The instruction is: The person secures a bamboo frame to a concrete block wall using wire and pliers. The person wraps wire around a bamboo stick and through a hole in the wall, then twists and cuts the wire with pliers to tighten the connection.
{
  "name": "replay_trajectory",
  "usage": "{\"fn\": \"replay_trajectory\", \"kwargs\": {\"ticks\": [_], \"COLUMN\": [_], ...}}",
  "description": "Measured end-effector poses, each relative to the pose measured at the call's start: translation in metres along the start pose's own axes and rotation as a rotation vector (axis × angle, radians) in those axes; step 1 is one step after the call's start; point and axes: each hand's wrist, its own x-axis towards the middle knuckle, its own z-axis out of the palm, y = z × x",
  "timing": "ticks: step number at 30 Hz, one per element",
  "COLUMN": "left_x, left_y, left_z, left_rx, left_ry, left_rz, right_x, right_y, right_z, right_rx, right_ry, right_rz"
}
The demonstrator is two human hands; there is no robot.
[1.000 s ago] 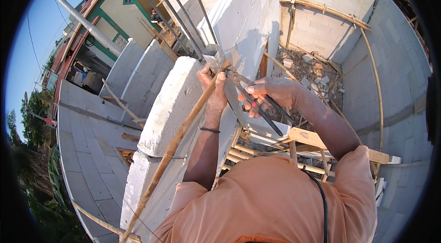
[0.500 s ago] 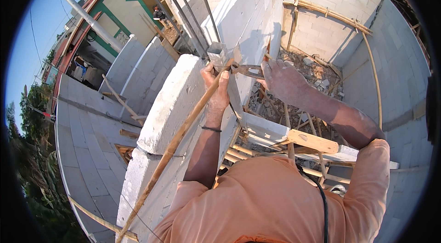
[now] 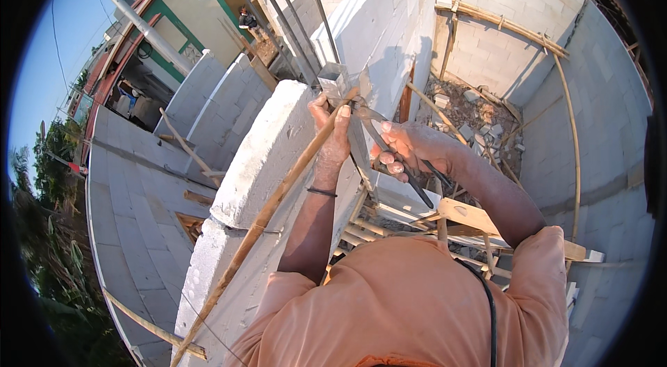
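My left hand (image 3: 335, 132) is closed round the upper end of a long bamboo pole (image 3: 264, 218), its thumb lying over the pole. The pole slants down toward my body along a white block wall (image 3: 260, 152). Beside its top end stands an upright grey board (image 3: 358, 141), against which the left fingers rest. My right hand (image 3: 417, 148) grips a pair of dark metal pincers (image 3: 379, 136), with the handles spread apart and pointing down to the right. The pincers' jaws are at the pole's top end, close to the left thumb; what they bite on is too small to make out.
Steel bars (image 3: 306, 16) rise just beyond my hands. A bamboo rail (image 3: 514, 23) and pale block walls (image 3: 590, 131) enclose the right side, with rubble (image 3: 479, 113) on the ground below. A timber piece (image 3: 469, 215) lies near my right elbow. Another person (image 3: 247, 20) is far off.
My right hand has come down and nearer, turning the pincers so their handles now point to the lower right. My left hand keeps its hold on the bamboo pole.
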Motion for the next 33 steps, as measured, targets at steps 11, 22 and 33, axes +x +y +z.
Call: {"fn": "replay_trajectory", "kwargs": {"ticks": [11, 22, 33], "left_x": [0.001, 0.001, 0.001], "left_y": [0.005, 0.014, 0.006], "left_z": [0.001, 0.001, -0.004], "left_rx": [-0.046, 0.039, -0.029], "left_ry": [-0.003, 0.017, -0.051], "left_rz": [0.005, -0.001, 0.008], "right_x": [-0.002, 0.001, 0.015], "right_y": [-0.015, -0.004, 0.000], "right_z": [-0.012, -0.012, -0.004], "right_rx": [-0.288, -2.065, -1.536], "right_ry": [0.029, 0.719, 0.487], "right_rz": [-0.013, -0.826, -0.285]}}
